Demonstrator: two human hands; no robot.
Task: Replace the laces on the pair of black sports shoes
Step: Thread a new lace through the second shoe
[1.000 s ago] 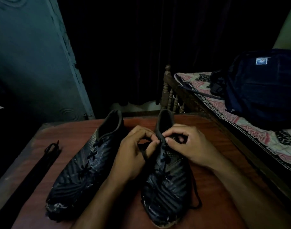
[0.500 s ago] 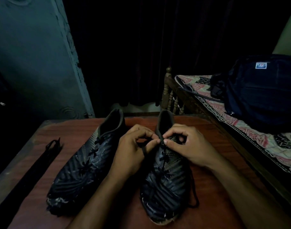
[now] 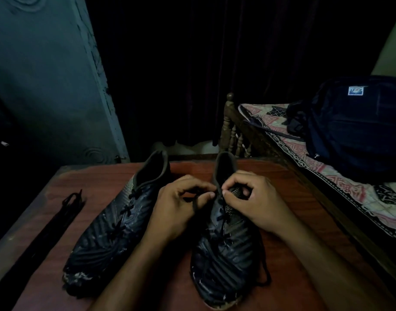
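Both the left hand (image 3: 181,207) and right hand (image 3: 253,198) pinch the lace (image 3: 218,199) at the top eyelets of the right-side shoe (image 3: 226,250) beneath them (likely to work it through), while spare laces (image 3: 57,223) wait well left.

Reddish wooden table (image 3: 291,187); two black shoes (image 3: 116,230) side by side; spare black laces (image 3: 57,221) at left

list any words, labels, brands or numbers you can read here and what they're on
Nothing can be read.
Small white and blue label on the dark backpack on the bed: a logo shape shows, but its text is too small and blurred to read.
Black shoes: no legible brand or number in this dim light.
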